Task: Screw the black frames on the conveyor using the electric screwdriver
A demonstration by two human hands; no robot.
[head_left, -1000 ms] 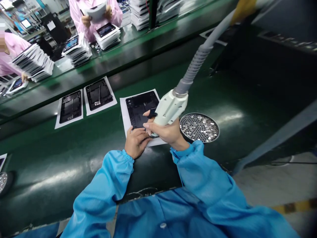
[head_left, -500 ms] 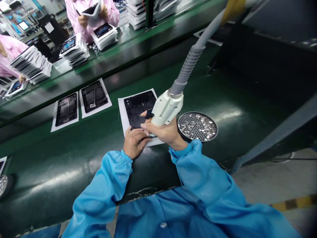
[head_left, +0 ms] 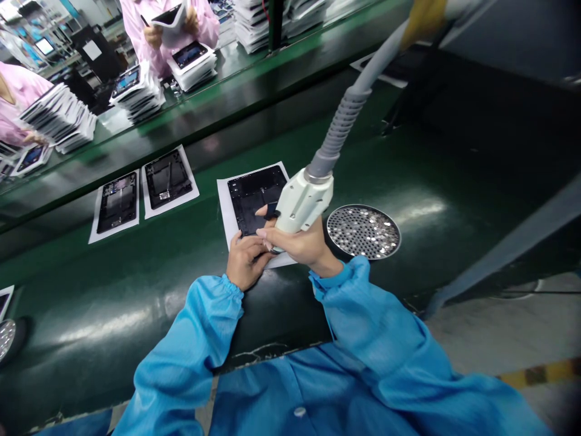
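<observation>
The right hand (head_left: 303, 245) was wrapped around a pale hand tool (head_left: 304, 203), which leaned over the near side of a black case (head_left: 254, 203). A ribbed grey hose (head_left: 342, 124) rose from the tool's upper end. The left hand (head_left: 247, 260) lay at the case's near edge, fingers bent and close to the tool's lower end; whether it pinched anything could not be told. The case lay flat on a white sheet (head_left: 223, 203) on the green desk (head_left: 136, 272), in front of the person. Just beside the right hand stood a round dish (head_left: 342, 221) with shiny bits (head_left: 387, 239) on its holed face. Two more cases, a left one (head_left: 118, 203) and a right one (head_left: 167, 177), lay on papers farther left. Across the desk, a co-worker in pink (head_left: 140, 24) held a tablet (head_left: 169, 17) above a stack (head_left: 197, 71).
</observation>
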